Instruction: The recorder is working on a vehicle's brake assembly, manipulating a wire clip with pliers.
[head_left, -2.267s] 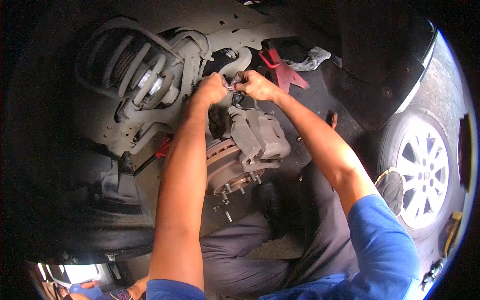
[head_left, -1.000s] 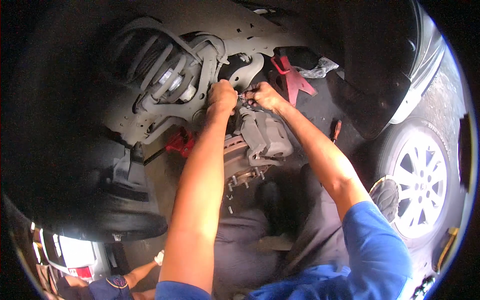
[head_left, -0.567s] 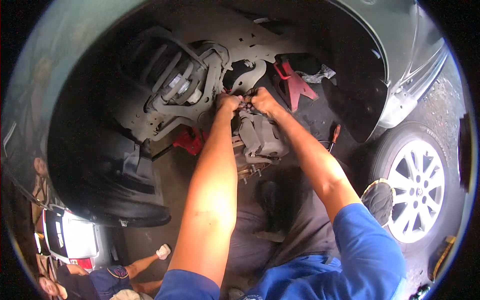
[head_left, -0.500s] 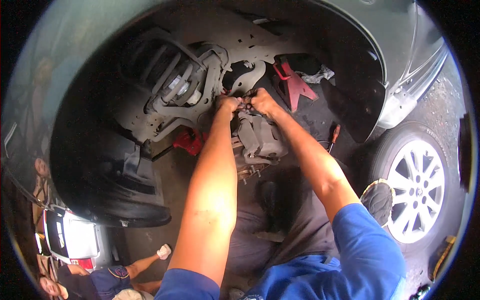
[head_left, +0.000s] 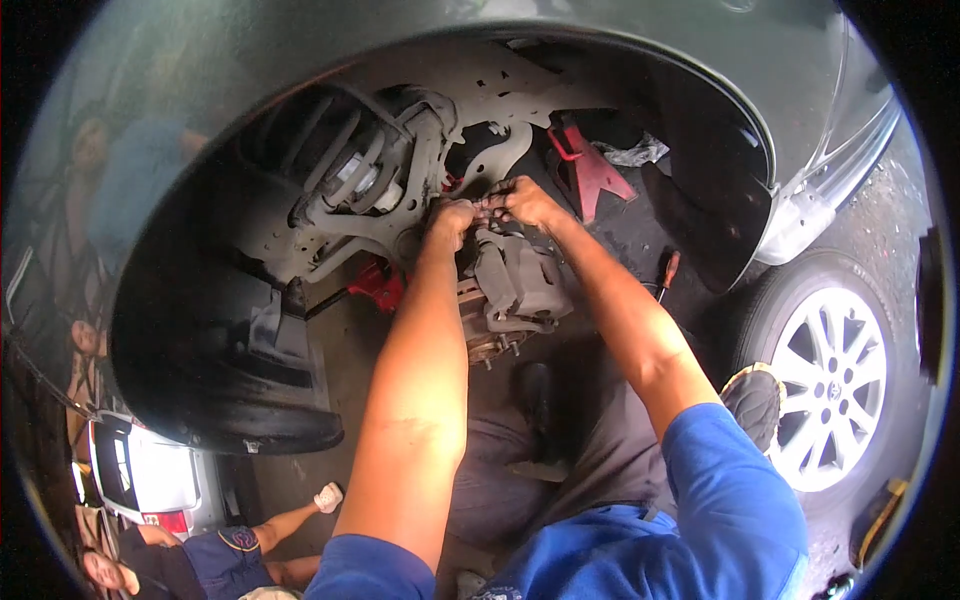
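Both my arms reach into a car's wheel arch. My left hand [head_left: 457, 217] and my right hand [head_left: 525, 203] meet just behind the top of a brake caliper [head_left: 530, 275], fingers curled and pressed together. Whatever they pinch is too small and hidden to name. Below the caliper shows the edge of a rusty brake disc [head_left: 485, 348] with wheel studs. Just beyond my hands is a pale curved suspension arm [head_left: 500, 160]. Up to the left sits a coil spring [head_left: 345, 165] in its metal mount.
A red jack stand [head_left: 590, 170] is under the car; another red jack part [head_left: 378, 285] shows left of my arm. A screwdriver [head_left: 670, 272] lies on the floor at right. A removed wheel [head_left: 832, 385] lies by my knee. At lower left, another person [head_left: 200, 565] is near a white car [head_left: 150, 465].
My hands stay at the same spot behind the caliper, with slight finger movement. My left forearm has shifted a little left, and the view has tilted slightly.
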